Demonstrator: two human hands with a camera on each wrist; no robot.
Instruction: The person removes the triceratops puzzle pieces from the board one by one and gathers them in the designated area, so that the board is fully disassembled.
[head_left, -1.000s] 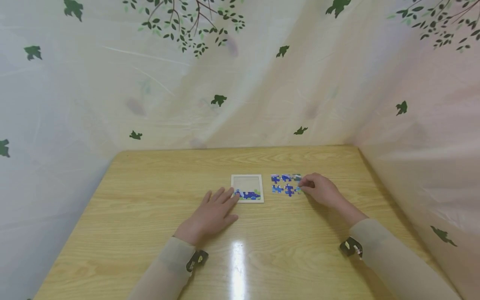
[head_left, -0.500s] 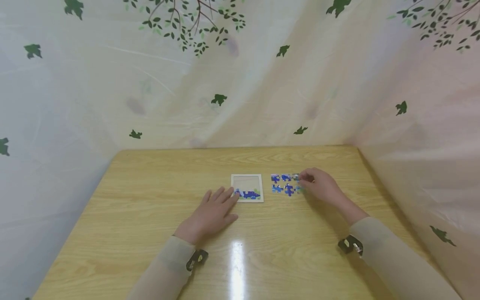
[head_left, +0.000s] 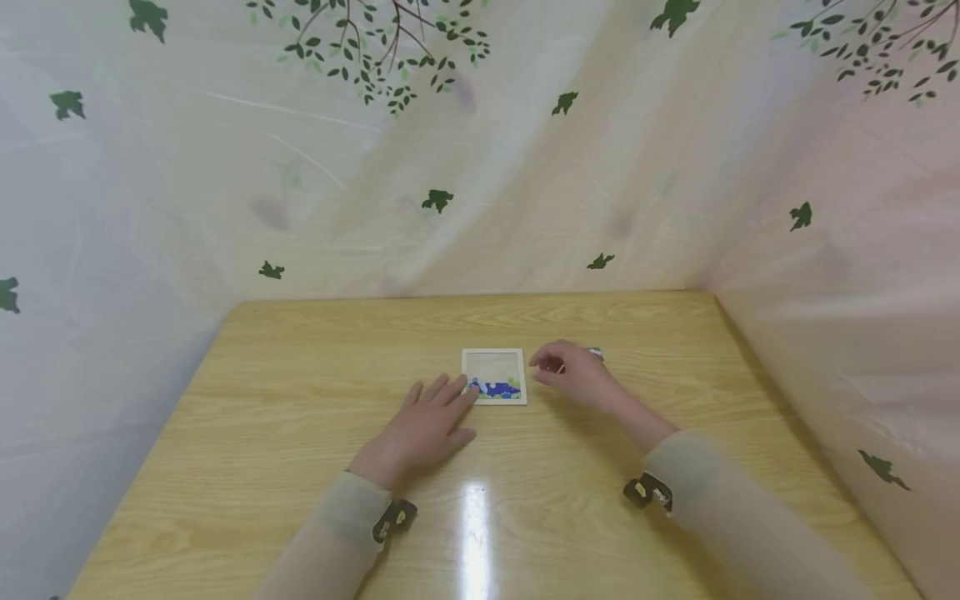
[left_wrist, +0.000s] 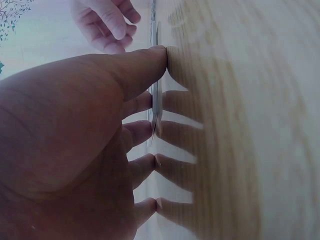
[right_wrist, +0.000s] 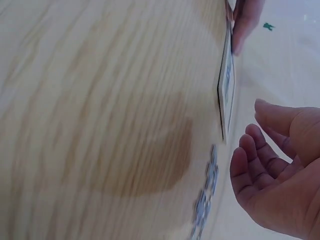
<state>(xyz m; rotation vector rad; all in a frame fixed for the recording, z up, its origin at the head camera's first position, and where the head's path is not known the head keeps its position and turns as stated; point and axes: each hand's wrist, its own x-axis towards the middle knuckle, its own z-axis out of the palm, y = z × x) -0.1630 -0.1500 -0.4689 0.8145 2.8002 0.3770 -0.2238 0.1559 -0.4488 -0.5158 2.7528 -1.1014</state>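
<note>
A small square white-framed puzzle tray (head_left: 523, 375) lies on the table, with blue and green joined pieces (head_left: 498, 390) along its near side. My left hand (head_left: 420, 429) lies flat with spread fingers, index fingertip over the tray's lower left corner. My right hand (head_left: 577, 375) hovers just right of the tray, its fingers loosely curled, and nothing shows between them in the right wrist view. Below this hand lie loose jigsaw pieces (right_wrist: 202, 207), mostly hidden by it in the head view; one piece (head_left: 596, 353) shows past its knuckles.
The wooden table (head_left: 300, 358) reaches back to a pale curtain (head_left: 495, 167) with leaf prints, and another curtain side (head_left: 840, 333) hangs along the right edge. A bright light reflection (head_left: 475, 533) lies on the tabletop near the front.
My right hand has moved left from the right end of the loose pieces to beside the tray, now covering most of them. The left hand and the tray have stayed in place.
</note>
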